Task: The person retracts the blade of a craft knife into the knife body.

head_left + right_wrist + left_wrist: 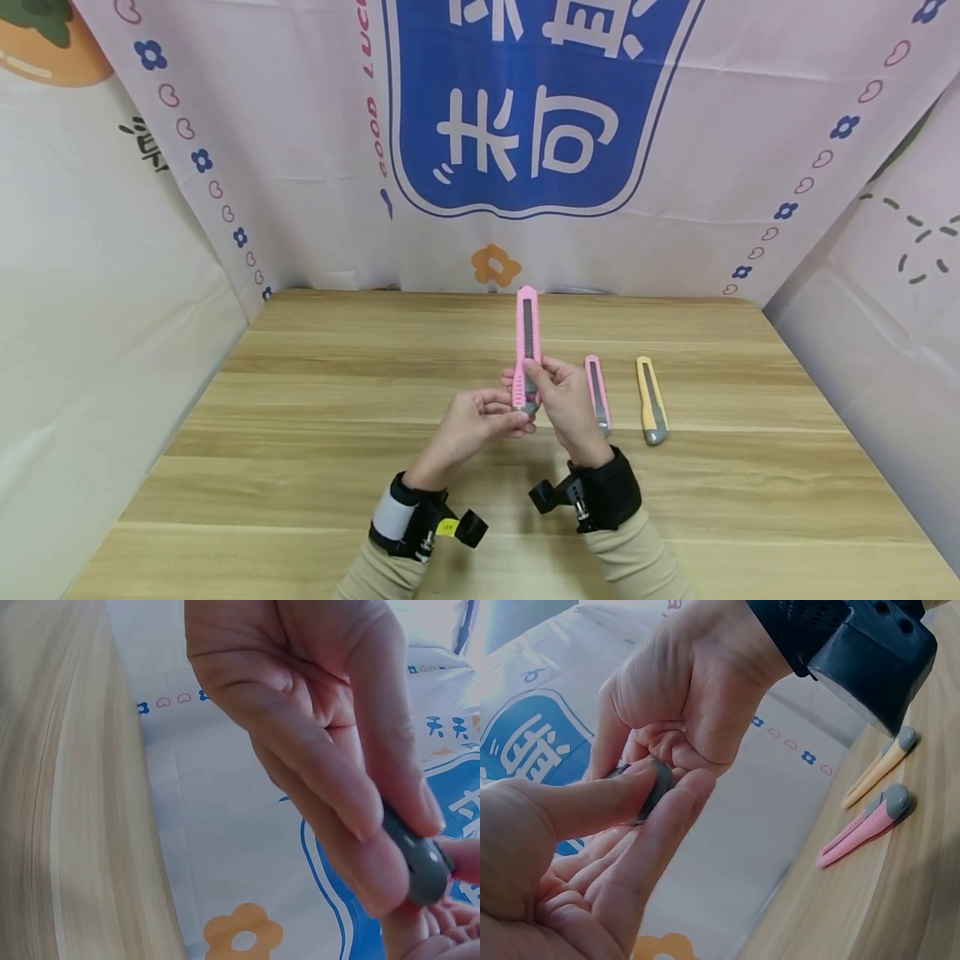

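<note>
A pink box cutter (528, 325) is held upright above the table between both hands, its tip toward the back wall. My left hand (471, 427) pinches the grey end cap (655, 791) at its bottom between thumb and fingers. With the thumb on the front of its lower body, my right hand (566, 407) grips the same cutter. From the right wrist, the grey end (426, 870) shows between the fingers of both hands, while the pink body is hidden. No bare blade shows at the tip.
Right of the hands, a second pink box cutter (596, 387) lies on the wooden table (300, 467), partly behind the right hand. A yellow box cutter (652, 400) lies farther right. Printed cloth (322, 225) hangs along the back and both sides.
</note>
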The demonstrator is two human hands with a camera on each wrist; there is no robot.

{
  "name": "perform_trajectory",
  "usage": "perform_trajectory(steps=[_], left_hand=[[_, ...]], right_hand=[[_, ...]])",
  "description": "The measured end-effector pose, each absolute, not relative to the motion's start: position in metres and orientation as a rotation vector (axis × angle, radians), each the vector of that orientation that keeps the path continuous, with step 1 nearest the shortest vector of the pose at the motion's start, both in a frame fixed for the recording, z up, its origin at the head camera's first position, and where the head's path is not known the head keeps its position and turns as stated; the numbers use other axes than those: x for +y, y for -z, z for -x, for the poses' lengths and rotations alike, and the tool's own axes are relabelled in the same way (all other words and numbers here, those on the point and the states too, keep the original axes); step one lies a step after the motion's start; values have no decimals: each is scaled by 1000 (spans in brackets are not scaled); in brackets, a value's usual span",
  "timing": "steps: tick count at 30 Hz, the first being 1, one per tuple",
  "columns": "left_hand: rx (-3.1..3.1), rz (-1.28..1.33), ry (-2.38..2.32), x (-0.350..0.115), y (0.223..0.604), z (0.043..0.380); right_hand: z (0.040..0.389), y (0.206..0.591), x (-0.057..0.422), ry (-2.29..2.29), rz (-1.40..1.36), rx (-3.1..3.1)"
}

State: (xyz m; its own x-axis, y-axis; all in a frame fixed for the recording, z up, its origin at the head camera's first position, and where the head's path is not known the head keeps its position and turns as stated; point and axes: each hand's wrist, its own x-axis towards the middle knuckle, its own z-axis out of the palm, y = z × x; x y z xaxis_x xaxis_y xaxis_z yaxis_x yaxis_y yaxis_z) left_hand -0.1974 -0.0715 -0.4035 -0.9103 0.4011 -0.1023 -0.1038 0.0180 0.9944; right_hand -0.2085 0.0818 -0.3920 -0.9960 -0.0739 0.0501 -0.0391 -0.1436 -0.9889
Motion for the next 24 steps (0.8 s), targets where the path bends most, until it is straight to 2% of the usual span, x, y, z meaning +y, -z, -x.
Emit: perform_trajectory(steps=[24], left_hand=[[1896,-324,-2028,-72,406,200]], right_hand=[[213,394,77,2345,-25,1980]])
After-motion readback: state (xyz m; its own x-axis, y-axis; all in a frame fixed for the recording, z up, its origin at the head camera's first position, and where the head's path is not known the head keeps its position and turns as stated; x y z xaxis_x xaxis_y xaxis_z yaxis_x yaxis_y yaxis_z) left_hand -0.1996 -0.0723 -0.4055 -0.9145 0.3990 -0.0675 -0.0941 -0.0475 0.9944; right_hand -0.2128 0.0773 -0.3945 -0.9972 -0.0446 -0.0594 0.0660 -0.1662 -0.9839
